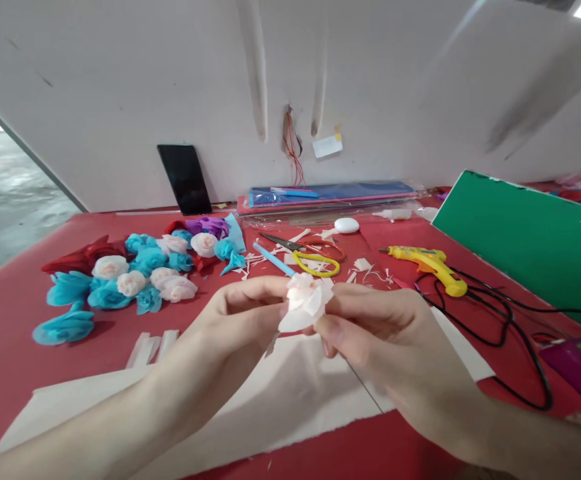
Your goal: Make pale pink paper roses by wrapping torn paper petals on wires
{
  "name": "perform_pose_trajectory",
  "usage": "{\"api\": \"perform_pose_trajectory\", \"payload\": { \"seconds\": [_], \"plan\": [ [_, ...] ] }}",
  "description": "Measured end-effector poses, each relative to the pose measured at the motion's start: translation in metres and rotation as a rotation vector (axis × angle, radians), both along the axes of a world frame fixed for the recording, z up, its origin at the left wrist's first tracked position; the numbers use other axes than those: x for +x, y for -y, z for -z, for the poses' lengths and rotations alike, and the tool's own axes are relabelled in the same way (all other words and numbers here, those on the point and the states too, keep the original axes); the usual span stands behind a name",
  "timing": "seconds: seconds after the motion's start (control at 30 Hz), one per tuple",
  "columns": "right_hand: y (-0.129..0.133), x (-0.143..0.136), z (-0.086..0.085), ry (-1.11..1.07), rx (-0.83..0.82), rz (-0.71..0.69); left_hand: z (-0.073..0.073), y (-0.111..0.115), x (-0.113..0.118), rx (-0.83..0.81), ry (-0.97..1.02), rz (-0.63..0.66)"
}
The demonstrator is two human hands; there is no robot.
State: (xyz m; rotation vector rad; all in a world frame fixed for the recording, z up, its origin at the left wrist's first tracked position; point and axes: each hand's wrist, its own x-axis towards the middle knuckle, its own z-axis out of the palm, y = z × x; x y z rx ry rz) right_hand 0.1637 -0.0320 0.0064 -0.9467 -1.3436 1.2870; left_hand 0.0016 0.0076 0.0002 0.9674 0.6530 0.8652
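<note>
A pale pink paper flower (pixel 304 303) is held up between both hands over the table. My left hand (pixel 235 327) pinches its left side between thumb and fingers. From the right, my right hand (pixel 385 333) grips the flower's lower edge, thumb in front and fingers behind. Layered petals face me, and a small strip hangs below near the left fingertips. Under the hands lies a large sheet of pale paper (pixel 265 407). Just beyond the flower are scissors (pixel 315 257) with red and yellow handles and a light blue stick (pixel 273 259).
Blue, pink, red and purple paper flowers (pixel 145 260) cluster at left. A yellow glue gun (pixel 430 263) with a looping black cable lies at right before a green board (pixel 525 240). A black phone (pixel 185 179) leans on the wall. A white oval object (pixel 346 225) sits behind the scissors.
</note>
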Motion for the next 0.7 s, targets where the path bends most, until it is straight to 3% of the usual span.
{"api": "perform_pose_trajectory", "payload": {
  "seconds": [0.27, 0.57, 0.7],
  "plan": [
    [-0.002, -0.001, -0.003, -0.013, 0.116, 0.059, 0.0, 0.002, 0.002, 0.016, 0.029, -0.027],
    [0.0, 0.006, 0.003, -0.003, 0.108, -0.072, 0.0, 0.009, 0.002, 0.011, 0.093, 0.035],
    [-0.002, 0.004, 0.002, -0.03, 0.083, -0.065, 0.001, 0.01, 0.001, 0.035, 0.089, 0.027]
  ]
}}
